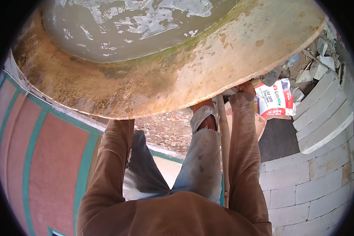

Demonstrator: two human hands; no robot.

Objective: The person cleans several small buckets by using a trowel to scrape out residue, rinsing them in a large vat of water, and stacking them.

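A large round basin [208, 74] with a stained, mossy wall fills the upper part of the view, with murky water [141, 29] inside. My left forearm [116, 137], in a brown sleeve, reaches under the basin's near edge, which hides the left hand. Just beneath the rim on the right, my right hand [246, 87] is partly visible, its fingers curled. A pale yellowish end of something [256, 82] sticks out beside it. Whether the hand holds that piece or the rim cannot be made out.
Right of my arm lie a white and red bag [274, 98], broken rubble [320, 70] and stacked pale blocks [322, 114] beside a block wall [299, 188]. A pole [223, 133] stands by my leg. A pink wall with green bands [57, 149] is at left.
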